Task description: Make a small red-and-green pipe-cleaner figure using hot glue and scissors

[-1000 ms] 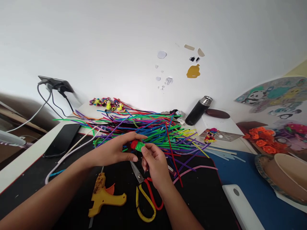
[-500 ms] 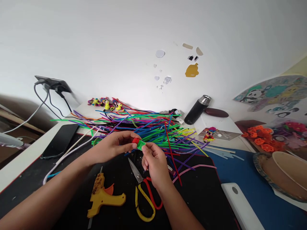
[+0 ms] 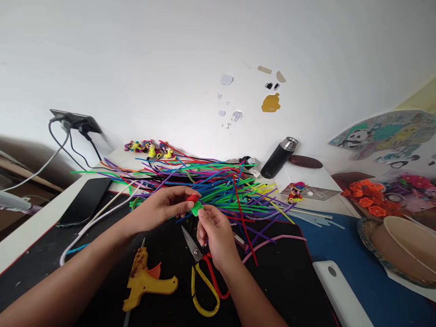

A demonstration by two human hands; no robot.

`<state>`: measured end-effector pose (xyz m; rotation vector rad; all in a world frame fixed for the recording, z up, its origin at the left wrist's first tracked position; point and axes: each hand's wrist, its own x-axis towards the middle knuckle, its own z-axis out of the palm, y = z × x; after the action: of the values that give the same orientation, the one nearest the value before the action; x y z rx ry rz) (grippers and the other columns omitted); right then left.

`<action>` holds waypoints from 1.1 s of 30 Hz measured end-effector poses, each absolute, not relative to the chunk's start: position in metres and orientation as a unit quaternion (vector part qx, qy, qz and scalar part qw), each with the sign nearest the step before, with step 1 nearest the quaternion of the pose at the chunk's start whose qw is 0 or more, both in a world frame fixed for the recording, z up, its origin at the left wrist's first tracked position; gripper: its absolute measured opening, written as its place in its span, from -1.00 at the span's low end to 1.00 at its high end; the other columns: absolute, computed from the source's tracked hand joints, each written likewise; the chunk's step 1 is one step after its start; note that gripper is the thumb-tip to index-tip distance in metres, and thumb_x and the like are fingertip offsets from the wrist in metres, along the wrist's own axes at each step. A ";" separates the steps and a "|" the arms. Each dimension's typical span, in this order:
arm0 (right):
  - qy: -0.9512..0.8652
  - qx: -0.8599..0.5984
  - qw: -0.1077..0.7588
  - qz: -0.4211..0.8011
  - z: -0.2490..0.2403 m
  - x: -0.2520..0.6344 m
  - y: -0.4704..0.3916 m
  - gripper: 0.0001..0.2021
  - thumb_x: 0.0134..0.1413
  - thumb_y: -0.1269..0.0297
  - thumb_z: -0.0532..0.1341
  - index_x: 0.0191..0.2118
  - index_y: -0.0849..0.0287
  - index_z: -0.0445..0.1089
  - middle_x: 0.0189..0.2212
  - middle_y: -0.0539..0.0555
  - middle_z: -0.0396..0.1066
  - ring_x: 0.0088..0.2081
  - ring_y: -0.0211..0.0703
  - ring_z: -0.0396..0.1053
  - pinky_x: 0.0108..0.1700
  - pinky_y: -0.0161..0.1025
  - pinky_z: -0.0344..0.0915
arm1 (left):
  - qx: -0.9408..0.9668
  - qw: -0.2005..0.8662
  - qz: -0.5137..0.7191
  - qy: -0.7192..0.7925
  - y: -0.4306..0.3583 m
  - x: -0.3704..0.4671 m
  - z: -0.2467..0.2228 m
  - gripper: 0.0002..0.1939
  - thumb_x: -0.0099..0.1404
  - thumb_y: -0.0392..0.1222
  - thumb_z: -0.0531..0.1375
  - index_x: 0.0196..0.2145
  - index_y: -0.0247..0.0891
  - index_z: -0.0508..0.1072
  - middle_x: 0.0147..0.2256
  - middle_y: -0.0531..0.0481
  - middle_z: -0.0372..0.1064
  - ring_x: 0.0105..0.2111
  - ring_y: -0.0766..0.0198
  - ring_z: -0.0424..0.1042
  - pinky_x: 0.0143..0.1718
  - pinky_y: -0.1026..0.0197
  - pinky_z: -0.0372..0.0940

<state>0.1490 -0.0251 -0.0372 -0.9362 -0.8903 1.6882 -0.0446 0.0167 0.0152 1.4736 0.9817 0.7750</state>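
A small red and green fuzzy piece point(image 3: 196, 206) is pinched between both hands above the black mat point(image 3: 279, 268). My left hand point(image 3: 166, 204) grips its red end from the left, fingers closed. At its green end, the thumb and fingers of my right hand point(image 3: 214, 225) press from the right. Scissors point(image 3: 204, 277) with one yellow and one red handle lie below my hands. To their left is a yellow glue gun point(image 3: 146, 281). Behind my hands spreads a pile of coloured pipe cleaners point(image 3: 218, 186).
A black phone point(image 3: 85, 202) lies at the left. Small colourful figures point(image 3: 150, 149) stand by the wall. A black flask point(image 3: 279, 158) leans at the back right, near another figure point(image 3: 296, 192). A white device point(image 3: 342, 293) and a round basket point(image 3: 402, 250) are at the right.
The red and green piece has tilted, its green end turning downward. My right hand has shifted slightly left and down with it. The camera view has moved a little.
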 end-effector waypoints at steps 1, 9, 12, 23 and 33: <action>-0.367 -0.386 0.481 0.696 -0.037 0.149 -0.025 -0.44 0.12 -0.29 0.46 -0.15 0.15 0.45 -0.67 -0.21 0.24 -0.69 -0.36 0.12 -0.61 -0.37 -0.01 | 0.629 0.567 0.331 0.416 0.017 -0.045 0.016 -0.50 0.36 0.22 0.42 0.00 -0.26 0.63 -0.21 -0.05 0.52 -0.34 0.24 0.40 -0.31 0.23 0.39; -0.376 -0.383 0.473 0.699 -0.040 0.149 -0.024 -0.43 0.09 -0.28 0.47 -0.16 0.16 0.44 -0.67 -0.21 0.24 -0.69 -0.37 0.11 -0.61 -0.37 -0.02 | 0.633 0.565 0.330 0.415 0.016 -0.043 0.015 -0.51 0.37 0.23 0.41 -0.03 -0.26 0.63 -0.23 -0.04 0.51 -0.34 0.24 0.39 -0.30 0.22 0.38; -0.385 -0.388 0.484 0.684 -0.041 0.148 -0.023 -0.47 0.11 -0.26 0.46 -0.21 0.15 0.44 -0.69 -0.22 0.20 -0.69 -0.36 0.08 -0.61 -0.36 -0.04 | 0.635 0.562 0.322 0.421 0.016 -0.041 0.013 -0.52 0.39 0.23 0.39 -0.05 -0.26 0.62 -0.25 -0.02 0.49 -0.37 0.26 0.37 -0.31 0.23 0.37; -0.401 -0.384 0.468 0.687 -0.042 0.147 -0.023 -0.40 0.14 -0.34 0.42 -0.12 0.16 0.45 -0.66 -0.19 0.27 -0.70 -0.36 0.11 -0.62 -0.38 -0.02 | 0.638 0.564 0.318 0.416 0.018 -0.045 0.015 -0.53 0.39 0.22 0.39 -0.06 -0.27 0.61 -0.24 -0.02 0.49 -0.35 0.25 0.38 -0.30 0.23 0.37; -0.397 -0.383 0.473 0.687 -0.042 0.146 -0.023 -0.44 0.09 -0.29 0.47 -0.23 0.12 0.39 -0.71 -0.26 0.15 -0.71 -0.38 0.05 -0.62 -0.39 -0.01 | 0.651 0.565 0.315 0.398 0.014 -0.040 0.011 -0.61 0.41 0.15 0.39 -0.12 -0.26 0.59 -0.27 0.00 0.47 -0.33 0.23 0.42 -0.24 0.19 0.44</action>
<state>0.1455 -0.0231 -0.0421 -0.9363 -0.9715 1.6819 -0.0402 0.0144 0.0106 1.5314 0.9351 0.7413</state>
